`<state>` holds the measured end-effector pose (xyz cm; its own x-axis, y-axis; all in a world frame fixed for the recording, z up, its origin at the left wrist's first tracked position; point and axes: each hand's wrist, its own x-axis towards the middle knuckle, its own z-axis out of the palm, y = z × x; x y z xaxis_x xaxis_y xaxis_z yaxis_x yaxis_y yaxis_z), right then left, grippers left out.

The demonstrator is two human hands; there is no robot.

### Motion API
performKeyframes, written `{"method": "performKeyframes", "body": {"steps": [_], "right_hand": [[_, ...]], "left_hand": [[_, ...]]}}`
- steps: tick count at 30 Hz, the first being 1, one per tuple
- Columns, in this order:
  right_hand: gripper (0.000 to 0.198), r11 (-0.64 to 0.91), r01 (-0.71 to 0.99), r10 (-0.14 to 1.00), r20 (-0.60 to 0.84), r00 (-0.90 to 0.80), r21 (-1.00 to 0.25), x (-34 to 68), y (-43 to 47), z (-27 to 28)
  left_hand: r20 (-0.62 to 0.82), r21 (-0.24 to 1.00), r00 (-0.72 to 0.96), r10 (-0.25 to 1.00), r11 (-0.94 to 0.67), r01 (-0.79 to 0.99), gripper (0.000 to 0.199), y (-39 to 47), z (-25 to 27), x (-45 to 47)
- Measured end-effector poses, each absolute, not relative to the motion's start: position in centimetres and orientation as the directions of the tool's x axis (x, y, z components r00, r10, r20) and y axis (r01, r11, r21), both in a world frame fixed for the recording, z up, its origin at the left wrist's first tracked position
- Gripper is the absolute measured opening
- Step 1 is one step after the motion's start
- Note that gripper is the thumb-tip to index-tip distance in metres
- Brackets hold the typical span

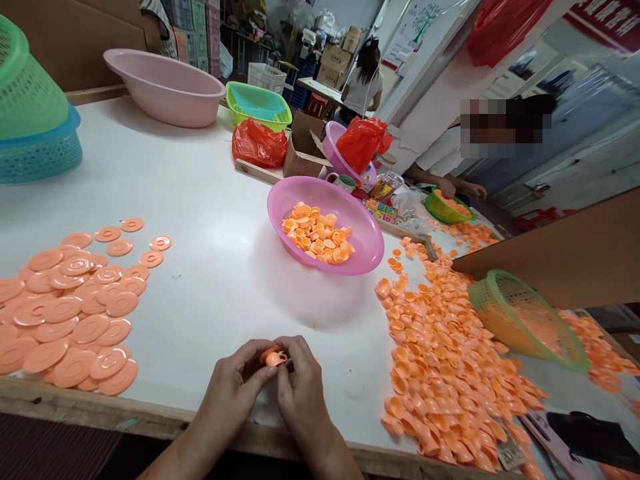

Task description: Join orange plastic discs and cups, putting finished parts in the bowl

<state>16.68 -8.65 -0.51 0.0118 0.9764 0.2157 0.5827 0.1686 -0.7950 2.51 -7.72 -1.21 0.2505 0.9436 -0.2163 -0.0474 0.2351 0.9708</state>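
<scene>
Near the front edge of the white table, my left hand (234, 379) and my right hand (301, 381) meet fingertip to fingertip. Between them they pinch a small orange toy cup (275, 359) with a looped handle; another orange bit shows behind it, partly hidden by fingers. Beyond the hands sits a pink plastic basin (367, 250) with a heap of small orange cups (320, 233) in it. To the right spreads a large pile of orange toy cups (440, 360). Flat round orange saucers (93, 327) lie overlapping on the left.
A green mesh basket (493, 300) lies tilted at the right, beside a cardboard panel (565, 233). Stacked baskets (37, 150) and a pale pink tub (165, 87) stand at the back left. Across the table, a co-worker's hand (447, 188) is at a green bowl (445, 210).
</scene>
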Motion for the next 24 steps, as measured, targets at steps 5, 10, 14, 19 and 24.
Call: {"method": "performKeyframes", "body": {"steps": [5,10,14,19,24], "right_hand": [[0.025,0.152,0.597,0.970,0.236,0.064,-0.787,16.1,-8.8,-0.5],[0.018,0.119,0.608,0.956,0.256,0.144,-0.785,15.1,-9.2,-0.4],[0.018,0.113,0.570,0.954,0.250,0.167,-0.814,14.6,-8.8,-0.3],[0.017,0.086,0.506,0.983,0.155,0.097,-0.858,14.8,-8.0,-0.7],[0.020,0.205,0.492,0.970,0.243,0.013,-0.846,13.8,-6.5,1.3]], "left_hand": [[-0.154,0.988,0.220,0.963,0.154,0.019,0.021,-7.9,-1.0,2.5],[-0.022,0.987,0.190,0.982,-0.009,0.161,0.023,-8.4,-0.1,2.6],[0.000,0.981,0.164,0.986,-0.032,0.192,0.021,-8.5,0.2,2.6],[0.049,0.970,0.142,0.989,-0.081,0.228,0.017,-8.2,-0.2,2.6],[0.106,0.955,0.174,0.979,-0.149,0.258,0.024,-7.0,1.0,-0.6]]}}
